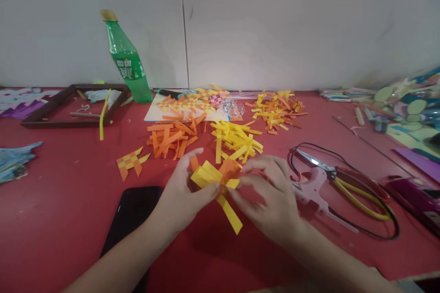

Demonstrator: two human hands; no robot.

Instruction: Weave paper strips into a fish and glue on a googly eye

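Observation:
Yellow and orange paper strips [209, 175], crossed over one another, are held above the red table between both hands. My left hand [187, 192] pinches them between thumb and fingers from the left. From the right, the fingertips of my right hand [271, 192] close on a short yellow strip end at the edge of the piece. One long yellow strip [230, 215] hangs down below. Behind the hands lie a pile of orange strips [172, 137] and a pile of yellow strips [239, 139]. A woven orange-and-yellow paper fish [132, 162] rests to the left.
A black phone [132, 210] lies partly under my left forearm. To the right are scissors [357, 199] and a pink glue gun [314, 192] with its looped black cord. Behind stand a green bottle [129, 64] and a brown frame [62, 123]. More folded strips [275, 110] lie near the wall.

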